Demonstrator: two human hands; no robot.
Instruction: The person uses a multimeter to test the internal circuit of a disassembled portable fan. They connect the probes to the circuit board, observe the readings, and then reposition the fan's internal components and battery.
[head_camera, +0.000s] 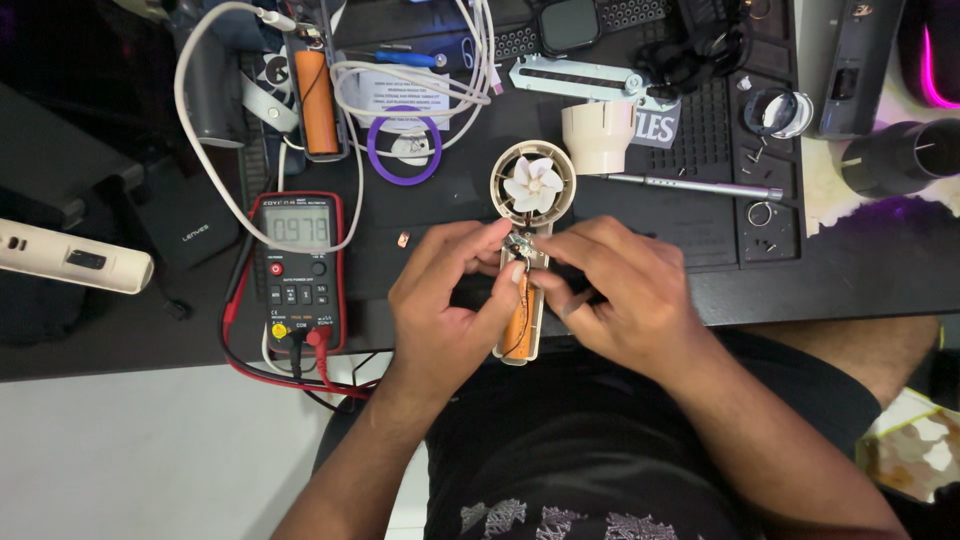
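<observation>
Partly hidden under both hands, a small cream plastic handheld fan (533, 200) with its cover off lies at the near edge of the dark tabletop (420, 210), its round head with white blades pointing away from the person and its handle pointing toward the lap. Only the blades, a bit of the opened handle and an orange cylindrical battery cell (520, 325) inside it show; the small metal part and thin wires at the neck of the fan are too small and too covered to make out clearly. The left hand (450, 300) comes in from the lower left, wrist bent, fingers curled, with thumb and forefinger pinched at the neck of the fan, just beside the wires. The right hand (625, 295) comes in from the lower right, knuckles up, its fingers closed around the upper handle and its fingertips meeting those of the left hand; what exactly they pinch between them cannot be told. To the left, well apart from the fan, sits a black and red digital multimeter (296, 268) with red and black leads that run off the tabletop edge. Beyond the fan stands a cream plastic cone-shaped cover (598, 135), near a thin silver metal rod (690, 185).
</observation>
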